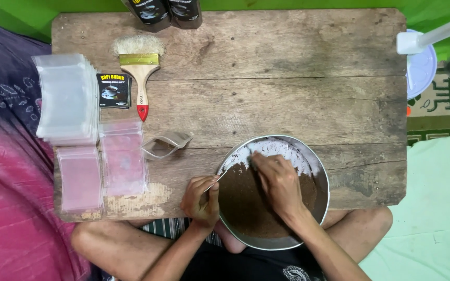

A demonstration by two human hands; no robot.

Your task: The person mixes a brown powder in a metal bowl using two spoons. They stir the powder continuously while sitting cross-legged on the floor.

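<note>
While our hands work at the metal pan of brown powder, it sits at the wooden board's near edge.

From the head view, our left hand pinches a thin clear pouch whose long axis slants up-right toward the pan's rim; our right hand is closed over something in the powder that we cannot make out. An open pouch, stacked plastic bags and a paintbrush, handle toward us, lie left, well apart.

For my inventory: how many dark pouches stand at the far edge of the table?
2, side by side at the far edge: left pouch above the brush, right pouch beside it. Both are cropped; more may be hidden.
</note>
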